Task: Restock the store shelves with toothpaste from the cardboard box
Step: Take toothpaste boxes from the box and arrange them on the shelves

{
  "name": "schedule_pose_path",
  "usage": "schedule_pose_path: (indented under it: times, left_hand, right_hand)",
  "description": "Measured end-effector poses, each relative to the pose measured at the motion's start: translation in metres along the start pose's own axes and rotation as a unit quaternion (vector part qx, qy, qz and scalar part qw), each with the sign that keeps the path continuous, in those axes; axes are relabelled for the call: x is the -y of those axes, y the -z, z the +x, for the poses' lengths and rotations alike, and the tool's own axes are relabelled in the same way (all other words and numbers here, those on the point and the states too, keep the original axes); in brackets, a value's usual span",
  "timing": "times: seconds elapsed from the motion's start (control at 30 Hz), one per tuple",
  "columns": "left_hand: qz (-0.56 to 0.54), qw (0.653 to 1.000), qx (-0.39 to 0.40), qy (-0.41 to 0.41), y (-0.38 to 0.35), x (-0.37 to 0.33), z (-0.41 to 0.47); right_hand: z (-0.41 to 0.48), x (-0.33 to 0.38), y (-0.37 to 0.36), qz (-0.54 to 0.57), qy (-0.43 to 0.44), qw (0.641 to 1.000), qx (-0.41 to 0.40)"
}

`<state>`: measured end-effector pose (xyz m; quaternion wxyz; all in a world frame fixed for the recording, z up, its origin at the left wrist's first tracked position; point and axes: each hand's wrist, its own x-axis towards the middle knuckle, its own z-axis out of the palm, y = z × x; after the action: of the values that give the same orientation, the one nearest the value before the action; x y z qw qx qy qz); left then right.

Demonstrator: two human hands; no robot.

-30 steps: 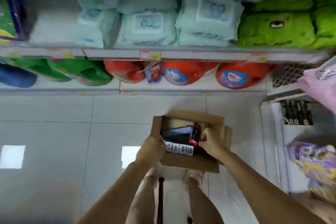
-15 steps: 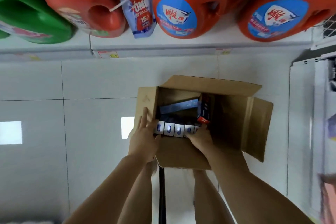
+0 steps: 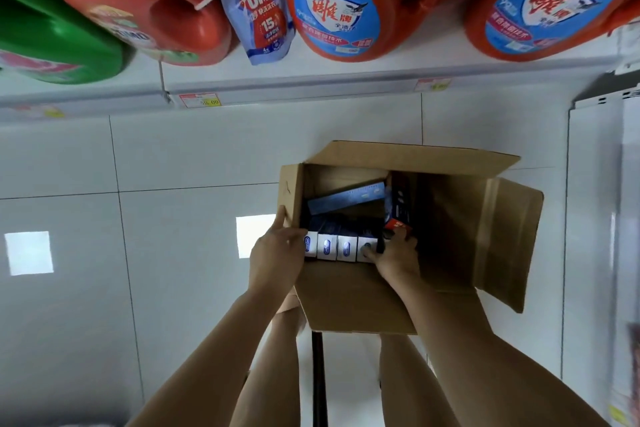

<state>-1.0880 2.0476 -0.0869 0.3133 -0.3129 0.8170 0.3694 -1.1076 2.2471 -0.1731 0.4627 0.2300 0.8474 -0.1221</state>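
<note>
The left hand (image 3: pixel 277 253) lies flat on the cardboard box (image 3: pixel 346 302). The right hand (image 3: pixel 394 256) grabs the toothpaste boxes (image 3: pixel 337 248).

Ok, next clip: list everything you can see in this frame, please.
cardboard box: one, brown, open on the floor
white-ended toothpaste cartons: four, row along the box's near wall
blue carton: one, slanted behind the row
red-tipped carton: one, dark, right of the row
orange detergent jugs: three, bottom shelf
green jug: one, shelf's left
refill pouch: one, blue, between two orange jugs
floor: white tiles
left hand: fingers straight, at row's left end
right hand: fingers curled round row's right end
</note>
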Motion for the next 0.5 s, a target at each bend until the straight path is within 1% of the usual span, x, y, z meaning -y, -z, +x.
schedule_pose_path:
  times: [0.1,0.2,0.33,0.5]
  left_hand:
    - [0.022,1.000,0.002,-0.010,-0.002,-0.003,0.001]
    - [0.028,1.000,0.002,0.001,-0.002,-0.004,0.001]
    - [0.023,1.000,0.012,-0.003,-0.002,-0.004,0.002]
    - [0.039,0.999,0.034,0.016,0.000,-0.003,0.001]
  right_hand:
    - [-0.004,0.006,-0.002,-0.046,-0.010,0.999,-0.001]
    - [-0.007,0.014,-0.009,-0.050,-0.028,0.998,-0.015]
    - [-0.002,0.018,-0.013,-0.015,-0.074,0.997,-0.033]
    - [0.005,0.011,0.007,0.014,-0.078,0.996,-0.028]
